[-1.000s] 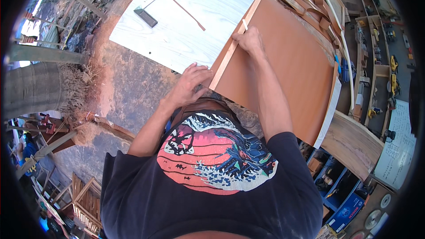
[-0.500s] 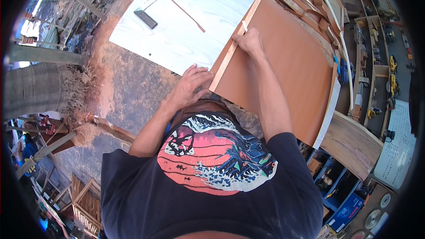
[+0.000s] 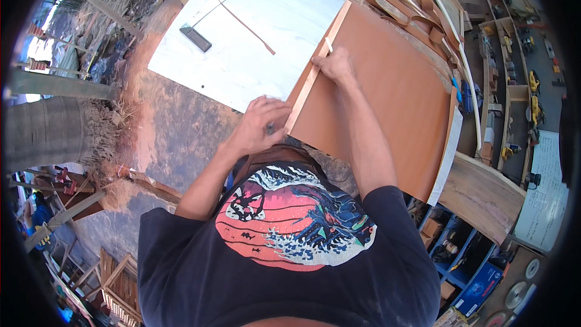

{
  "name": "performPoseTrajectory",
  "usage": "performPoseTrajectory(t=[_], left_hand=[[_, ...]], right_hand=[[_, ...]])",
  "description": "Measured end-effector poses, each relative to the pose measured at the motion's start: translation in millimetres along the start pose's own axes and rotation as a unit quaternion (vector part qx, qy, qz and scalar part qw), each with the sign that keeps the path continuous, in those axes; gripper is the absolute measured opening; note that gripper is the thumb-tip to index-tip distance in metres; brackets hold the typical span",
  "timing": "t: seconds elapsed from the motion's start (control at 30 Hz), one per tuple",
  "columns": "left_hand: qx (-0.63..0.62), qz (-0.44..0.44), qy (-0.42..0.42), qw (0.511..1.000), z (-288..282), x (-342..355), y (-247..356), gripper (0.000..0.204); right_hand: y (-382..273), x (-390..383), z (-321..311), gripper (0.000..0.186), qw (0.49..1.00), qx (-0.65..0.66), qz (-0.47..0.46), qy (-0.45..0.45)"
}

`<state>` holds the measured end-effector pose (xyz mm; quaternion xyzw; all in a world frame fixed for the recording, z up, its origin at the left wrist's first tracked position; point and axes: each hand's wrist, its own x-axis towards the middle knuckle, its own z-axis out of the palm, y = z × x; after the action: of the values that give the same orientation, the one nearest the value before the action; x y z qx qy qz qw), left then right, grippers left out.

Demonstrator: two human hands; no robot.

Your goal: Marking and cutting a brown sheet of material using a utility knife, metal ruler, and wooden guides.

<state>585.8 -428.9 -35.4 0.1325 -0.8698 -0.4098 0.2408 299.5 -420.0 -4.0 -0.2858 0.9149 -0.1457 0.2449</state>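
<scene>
A brown panel [image 3: 387,103] with a narrow wooden edge strip [image 3: 302,98] lies before me, its strip running diagonally. My right hand [image 3: 336,66] is closed at the strip, thumb across it. From its fingers pokes a short pale stick [image 3: 328,44]; its kind cannot be made out. At the near end of the strip is my left hand [image 3: 260,122], fingers outstretched at the panels' border and thumb apart from them. To the left lies a white wood-grain panel [image 3: 248,42], bearing a try square [image 3: 196,39] and a thin brown strip [image 3: 245,22].
Coiled brown edging strips [image 3: 423,18] and long pale slats lie beyond the brown panel. A wooden board [image 3: 481,197] juts out at the right, near shelves of tools [image 3: 508,85] and a blue box [image 3: 480,289]. Slatted wood pieces [image 3: 119,284] stand at lower left.
The panels and my hands sit slightly further left in the picture. My right hand is still at the strip, while the left hand's fingers have shifted slightly near its end.
</scene>
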Motion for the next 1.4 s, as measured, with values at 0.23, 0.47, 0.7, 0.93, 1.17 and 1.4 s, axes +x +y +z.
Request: performPoseTrajectory(t=[0.23, 0.47, 0.7, 0.93, 1.17, 1.4], left_hand=[[-0.004, 0.099, 0.189, 0.977, -16.0, 116.5, 8.1, 0.02], [0.338, 0.162, -0.042, 0.926, 4.4, 262.4, -26.2, 0.019], [0.493, -0.006, -0.326, 0.807, 33.8, 307.7, -51.0, 0.037], [0.475, -0.019, -0.406, 0.781, 2.4, 295.4, -41.5, 0.109], [0.499, -0.069, -0.437, 0.745, 11.0, 293.6, -26.1, 0.12], [0.512, -0.102, -0.42, 0.742, 28.2, 287.9, -24.0, 0.119]], right_hand=[[-5.1, 6.1, 22.6, 0.046, 0.999, 0.017, -0.034, 0.025], [-34.3, -23.5, 16.4, 0.061, 0.993, -0.031, -0.104, -0.054], [-32.4, -26.0, 20.2, 0.076, 0.995, 0.004, -0.055, -0.085], [6.6, -29.6, 3.3, 0.055, 0.963, -0.039, -0.214, -0.158], [111.9, 104.0, -54.1, 0.065, 0.866, 0.462, -0.19, -0.01], [36.1, 191.3, -63.4, 0.073, 0.861, 0.469, -0.196, 0.022]])
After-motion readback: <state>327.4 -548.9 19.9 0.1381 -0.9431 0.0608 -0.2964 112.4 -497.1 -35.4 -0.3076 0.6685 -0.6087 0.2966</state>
